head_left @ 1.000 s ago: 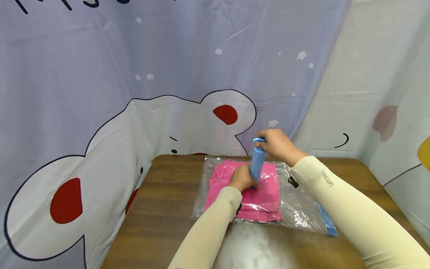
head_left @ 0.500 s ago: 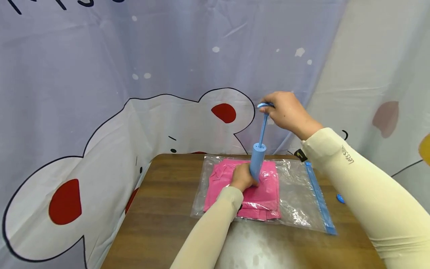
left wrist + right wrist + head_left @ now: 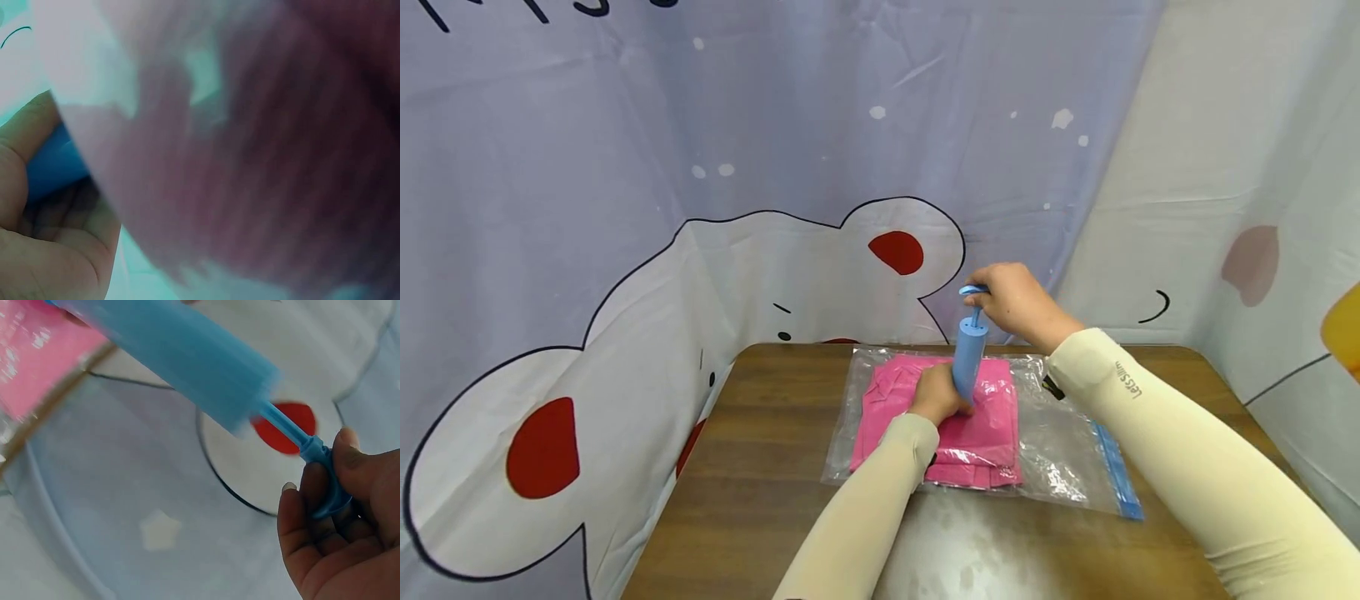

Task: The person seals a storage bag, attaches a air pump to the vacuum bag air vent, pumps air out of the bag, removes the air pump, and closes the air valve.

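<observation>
A blue hand pump [image 3: 968, 354] stands slightly tilted over a clear plastic bag [image 3: 1060, 458] with folded pink cloth [image 3: 973, 450] inside. My left hand [image 3: 937, 393] grips the lower part of the barrel, down at the bag; the pump's bottom end is hidden behind it. Above, my right hand [image 3: 1018, 302] holds the pump's handle [image 3: 337, 494], fingers curled round it in the right wrist view. A short length of the rod [image 3: 287, 425] shows between handle and barrel. In the left wrist view, part of the blue barrel [image 3: 56, 165] lies within the left hand [image 3: 56, 256].
The bag lies flat on a brown wooden table [image 3: 752, 467], its blue strip [image 3: 1118, 471] at the right end and partly behind the right sleeve [image 3: 1195, 450]. A printed curtain [image 3: 775, 275] hangs right behind the table.
My right hand first drew the handle up high, baring a long rod, then came down most of the way. The left hand has kept its grip on the barrel.
</observation>
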`<action>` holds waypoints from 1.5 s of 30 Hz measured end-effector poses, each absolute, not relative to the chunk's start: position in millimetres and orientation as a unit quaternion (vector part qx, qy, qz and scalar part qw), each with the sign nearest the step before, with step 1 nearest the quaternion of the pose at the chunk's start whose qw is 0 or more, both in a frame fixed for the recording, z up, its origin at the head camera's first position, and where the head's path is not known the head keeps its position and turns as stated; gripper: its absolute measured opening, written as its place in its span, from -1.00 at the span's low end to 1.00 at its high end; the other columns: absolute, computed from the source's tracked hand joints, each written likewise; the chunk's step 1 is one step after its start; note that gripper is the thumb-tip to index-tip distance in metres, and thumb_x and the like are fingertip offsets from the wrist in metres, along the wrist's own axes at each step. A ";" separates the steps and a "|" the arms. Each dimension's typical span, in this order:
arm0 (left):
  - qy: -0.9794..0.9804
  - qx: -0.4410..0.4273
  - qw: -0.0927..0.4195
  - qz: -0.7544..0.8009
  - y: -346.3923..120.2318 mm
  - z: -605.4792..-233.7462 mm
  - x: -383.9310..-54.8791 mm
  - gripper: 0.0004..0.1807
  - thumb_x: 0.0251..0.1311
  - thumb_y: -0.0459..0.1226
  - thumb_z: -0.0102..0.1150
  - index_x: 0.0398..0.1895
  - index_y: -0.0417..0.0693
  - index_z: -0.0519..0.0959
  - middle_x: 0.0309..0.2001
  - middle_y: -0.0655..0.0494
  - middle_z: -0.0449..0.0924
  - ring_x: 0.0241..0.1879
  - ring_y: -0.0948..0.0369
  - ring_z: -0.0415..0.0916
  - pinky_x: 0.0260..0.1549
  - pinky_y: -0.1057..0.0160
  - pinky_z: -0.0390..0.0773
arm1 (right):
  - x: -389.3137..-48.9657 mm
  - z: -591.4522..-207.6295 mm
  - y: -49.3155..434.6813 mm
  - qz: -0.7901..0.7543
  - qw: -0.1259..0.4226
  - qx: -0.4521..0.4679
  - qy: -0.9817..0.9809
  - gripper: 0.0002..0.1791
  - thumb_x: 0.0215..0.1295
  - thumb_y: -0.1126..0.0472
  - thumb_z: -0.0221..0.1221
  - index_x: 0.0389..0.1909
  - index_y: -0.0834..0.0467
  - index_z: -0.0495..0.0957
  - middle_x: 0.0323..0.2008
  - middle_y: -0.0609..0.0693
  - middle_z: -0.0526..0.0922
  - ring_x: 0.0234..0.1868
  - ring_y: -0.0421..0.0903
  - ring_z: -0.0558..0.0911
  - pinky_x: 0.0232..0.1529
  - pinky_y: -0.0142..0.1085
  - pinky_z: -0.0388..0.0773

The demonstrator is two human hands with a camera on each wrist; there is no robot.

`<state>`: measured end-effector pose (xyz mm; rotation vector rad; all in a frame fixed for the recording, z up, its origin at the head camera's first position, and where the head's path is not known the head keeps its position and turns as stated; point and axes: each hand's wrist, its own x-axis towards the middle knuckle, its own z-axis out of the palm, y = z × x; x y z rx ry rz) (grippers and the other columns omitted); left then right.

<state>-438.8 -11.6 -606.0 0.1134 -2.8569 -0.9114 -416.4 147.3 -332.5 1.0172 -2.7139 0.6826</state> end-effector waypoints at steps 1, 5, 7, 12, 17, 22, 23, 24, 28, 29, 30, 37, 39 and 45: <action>-0.948 0.036 0.066 -0.309 -11.1 -606.0 -438.6 -0.25 -0.42 -0.10 1.01 -0.02 0.01 0.82 -0.19 0.15 0.89 -0.24 0.21 0.75 0.04 0.12 0.82 | -416.2 -342.1 147.5 0.230 0.080 0.342 -0.908 -0.75 0.55 0.28 0.41 0.12 0.31 0.83 0.04 0.26 0.90 0.09 0.26 0.82 0.23 0.13 0.76; -0.943 0.026 0.044 -0.328 -9.0 -606.7 -438.3 -0.26 -0.37 -0.15 1.00 -0.01 0.00 0.79 -0.20 0.18 0.85 -0.28 0.28 0.67 0.00 0.19 0.79 | -414.2 -369.9 149.1 0.239 0.092 0.338 -0.905 -0.76 0.53 0.27 0.44 0.09 0.31 0.83 0.03 0.26 0.90 0.07 0.27 0.85 0.19 0.13 0.80; -0.943 0.018 0.041 -0.331 -7.7 -606.6 -438.7 -0.27 -0.33 -0.14 0.98 0.02 0.01 0.78 -0.20 0.20 0.84 -0.28 0.30 0.64 -0.01 0.21 0.78 | -412.4 -375.6 149.5 0.244 0.104 0.332 -0.905 -0.75 0.54 0.27 0.43 0.10 0.32 0.83 0.05 0.28 0.89 0.10 0.29 0.86 0.21 0.15 0.80; -0.945 0.003 0.065 -0.322 -5.3 -607.5 -443.6 -0.26 -0.31 -0.09 0.98 0.04 0.00 0.79 -0.18 0.16 0.87 -0.28 0.28 0.67 -0.02 0.19 0.79 | -411.0 -375.7 150.6 0.248 0.116 0.329 -0.904 -0.77 0.53 0.30 0.43 0.08 0.33 0.83 0.05 0.30 0.88 0.10 0.31 0.85 0.22 0.17 0.79; -0.949 0.012 0.077 -0.306 -6.4 -608.8 -444.3 -0.28 -0.33 -0.09 0.98 0.00 0.02 0.80 -0.19 0.17 0.89 -0.27 0.27 0.71 -0.02 0.16 0.82 | -413.5 -358.5 151.8 0.240 0.102 0.338 -0.904 -0.75 0.57 0.28 0.39 0.10 0.34 0.82 0.05 0.31 0.88 0.13 0.32 0.83 0.24 0.18 0.78; -0.948 0.032 0.067 -0.310 -10.6 -606.6 -443.4 -0.30 -0.34 -0.13 0.98 0.00 0.06 0.81 -0.14 0.17 0.90 -0.20 0.24 0.74 0.09 0.11 0.83 | -413.3 -299.7 154.2 0.237 0.131 0.349 -0.897 -0.74 0.61 0.26 0.36 0.14 0.33 0.81 0.09 0.33 0.87 0.13 0.31 0.82 0.28 0.20 0.72; -0.949 0.032 0.069 -0.307 -11.6 -605.8 -443.5 -0.30 -0.34 -0.13 0.97 0.00 0.06 0.81 -0.14 0.17 0.90 -0.19 0.23 0.76 0.10 0.10 0.83 | -413.0 -285.4 154.7 0.240 0.141 0.350 -0.895 -0.74 0.61 0.26 0.36 0.15 0.33 0.81 0.10 0.33 0.87 0.13 0.30 0.82 0.28 0.20 0.72; -0.949 0.033 0.073 -0.306 -12.1 -605.1 -443.6 -0.30 -0.34 -0.14 0.97 0.00 0.06 0.81 -0.13 0.17 0.91 -0.18 0.21 0.77 0.10 0.09 0.83 | -412.6 -271.7 155.4 0.241 0.153 0.351 -0.892 -0.74 0.62 0.26 0.35 0.15 0.31 0.81 0.11 0.33 0.87 0.13 0.29 0.82 0.29 0.19 0.71; -0.948 0.037 0.079 -0.306 -12.1 -603.9 -442.2 -0.32 -0.34 -0.17 0.96 -0.01 0.05 0.81 -0.14 0.15 0.91 -0.17 0.18 0.80 0.11 0.07 0.84 | -410.1 -235.8 158.0 0.255 0.170 0.341 -0.889 -0.73 0.67 0.24 0.30 0.19 0.28 0.81 0.16 0.32 0.85 0.14 0.27 0.80 0.26 0.16 0.71; -0.948 0.041 0.076 -0.308 -11.6 -603.8 -441.5 -0.32 -0.33 -0.17 0.96 -0.01 0.06 0.81 -0.14 0.15 0.91 -0.18 0.19 0.79 0.11 0.07 0.84 | -409.9 -232.7 158.5 0.258 0.168 0.337 -0.890 -0.72 0.69 0.24 0.29 0.21 0.27 0.81 0.18 0.32 0.85 0.14 0.26 0.80 0.25 0.15 0.71; -0.947 0.043 0.073 -0.310 -10.8 -604.0 -440.7 -0.33 -0.33 -0.18 0.95 -0.02 0.06 0.81 -0.14 0.15 0.91 -0.19 0.20 0.78 0.11 0.07 0.84 | -410.0 -231.9 159.0 0.260 0.167 0.333 -0.891 -0.72 0.69 0.23 0.28 0.21 0.27 0.81 0.18 0.32 0.85 0.14 0.26 0.80 0.24 0.15 0.72; -0.945 0.029 0.082 -0.316 -0.9 -605.8 -438.8 -0.36 -0.34 -0.21 0.93 -0.07 0.03 0.80 -0.20 0.16 0.88 -0.27 0.25 0.69 0.05 0.09 0.83 | -414.5 -279.2 162.6 0.237 0.150 0.344 -0.896 -0.73 0.60 0.24 0.38 0.15 0.29 0.83 0.05 0.35 0.85 0.04 0.30 0.79 0.16 0.17 0.73; -0.944 0.030 0.085 -0.317 1.3 -606.8 -439.0 -0.35 -0.36 -0.20 0.94 -0.08 0.03 0.80 -0.21 0.17 0.87 -0.29 0.26 0.68 0.03 0.10 0.82 | -414.5 -302.6 162.9 0.229 0.139 0.352 -0.897 -0.73 0.56 0.23 0.42 0.12 0.30 0.84 -0.03 0.35 0.83 -0.01 0.31 0.76 0.13 0.17 0.72; -0.944 0.024 0.075 -0.320 3.6 -610.4 -438.4 -0.38 -0.35 -0.19 0.94 -0.11 0.05 0.79 -0.27 0.22 0.83 -0.35 0.31 0.62 -0.08 0.17 0.79 | -410.3 -364.3 164.6 0.236 0.109 0.344 -0.902 -0.73 0.51 0.27 0.45 0.08 0.35 0.83 -0.08 0.30 0.80 -0.03 0.28 0.75 0.10 0.14 0.75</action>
